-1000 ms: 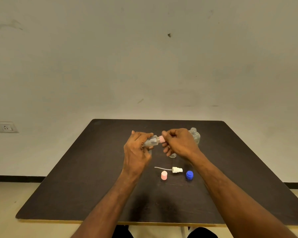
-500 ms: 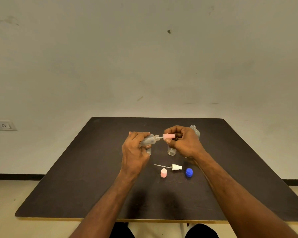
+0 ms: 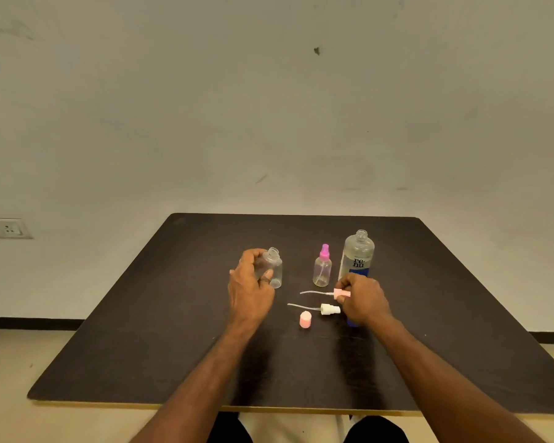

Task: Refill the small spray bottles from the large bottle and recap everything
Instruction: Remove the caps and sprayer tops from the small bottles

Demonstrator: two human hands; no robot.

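Our left fingers [image 3: 267, 276] curl round an uncapped small bottle [image 3: 274, 270], gripping it upright on the table [image 3: 141, 330]. Our right hand [image 3: 363, 300] pinches a pink sprayer [image 3: 341, 293] by its head, its thin tube reaching left just above the dark tabletop; our left hand [image 3: 250, 292] sits well apart from it.

Nearest us, the table's pale front edge crosses the view, and beyond it the brown top carries a faint sheen. On it, a pink cap [image 3: 305, 320] stands closest, with a white sprayer [image 3: 328, 309] lying on its side just behind, its tube pointing left. A sliver of blue cap [image 3: 352, 323] shows under our right hand.

Farther back, a second small bottle [image 3: 322, 270] with a pink spray top stands upright, and just right of it stands the large bottle [image 3: 356, 255], open at the neck, with a blue label.

Beyond the table's far edge we see a plain, scuffed wall [image 3: 269, 107], a socket [image 3: 8, 228] low on the left, a dark skirting strip [image 3: 29, 323] and a beige floor [image 3: 7, 378].
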